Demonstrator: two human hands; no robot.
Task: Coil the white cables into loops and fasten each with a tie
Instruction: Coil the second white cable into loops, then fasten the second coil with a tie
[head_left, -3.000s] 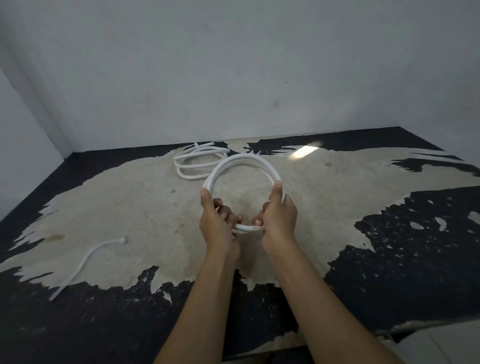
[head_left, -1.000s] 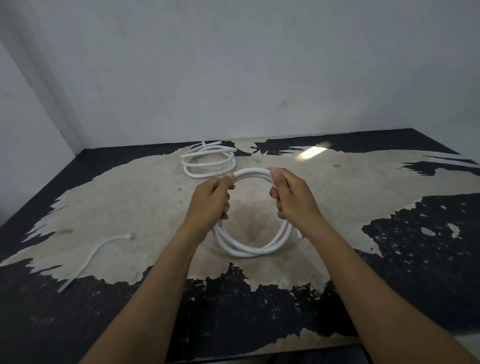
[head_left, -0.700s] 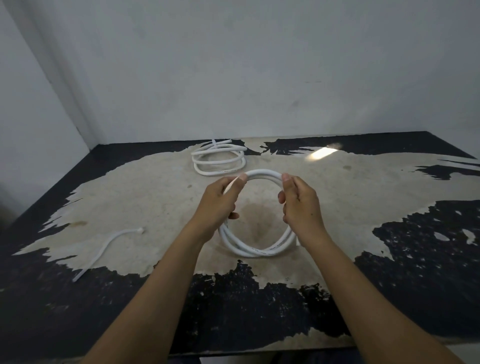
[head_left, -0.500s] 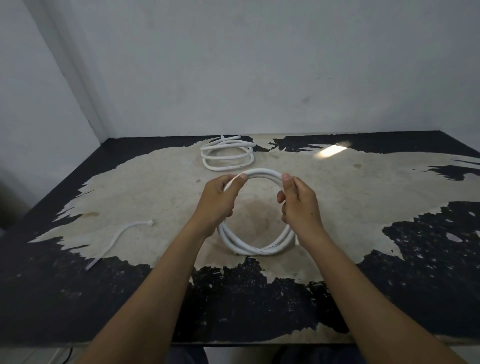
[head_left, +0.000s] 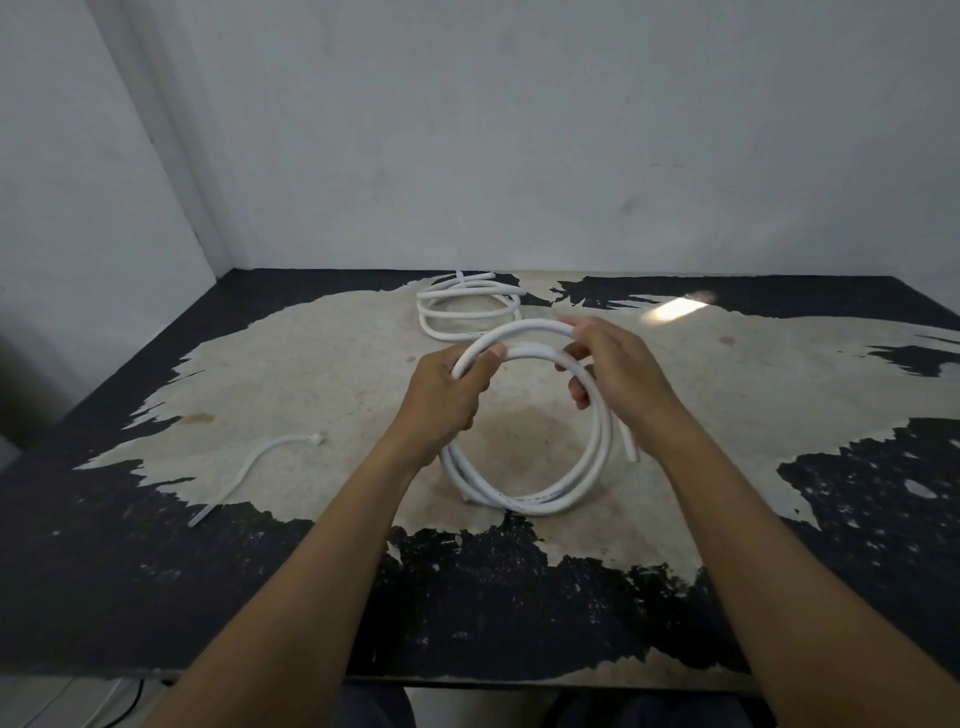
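A white cable coil (head_left: 524, 501) of several loops stands nearly upright at the table's middle, its bottom resting on the surface. My left hand (head_left: 444, 402) grips its upper left arc. My right hand (head_left: 618, 376) grips its upper right arc, and a short free cable end hangs just below that hand. A second white cable coil (head_left: 470, 306) lies flat at the back of the table. A short white tie (head_left: 254, 467) lies loose on the left.
The worn table (head_left: 857, 493) is black with a large pale patch where the coating has peeled. Grey walls close it in at the back and on the left. Its front edge runs just above my lap.
My hands flipped from the coil's bottom to its top and set it standing on the table. In the last half second the top loops spread apart between my hands.
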